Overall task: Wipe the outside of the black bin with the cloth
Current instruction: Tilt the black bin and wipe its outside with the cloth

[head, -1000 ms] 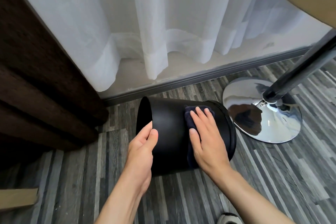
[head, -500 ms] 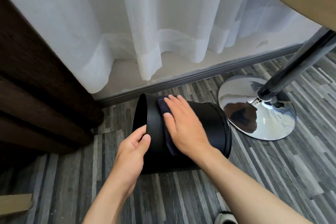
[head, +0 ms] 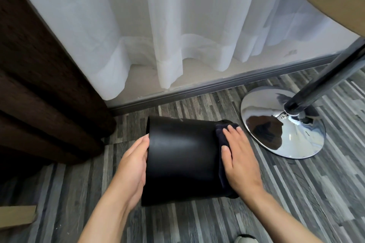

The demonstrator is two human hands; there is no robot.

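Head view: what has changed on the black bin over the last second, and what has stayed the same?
The right hand slid the cloth along the bin's wall: from the middle toward the open mouth on the left, then across to the right-hand end, where it now presses. Nothing was taken up or let go. The black bin remains on its side on the floor, with the left hand steadying its open rim.

Bin [head: 181, 160] on its side at frame centre (on floor [head: 296, 193]); stand base [head: 282, 124] right; curtain [head: 177, 25] behind.
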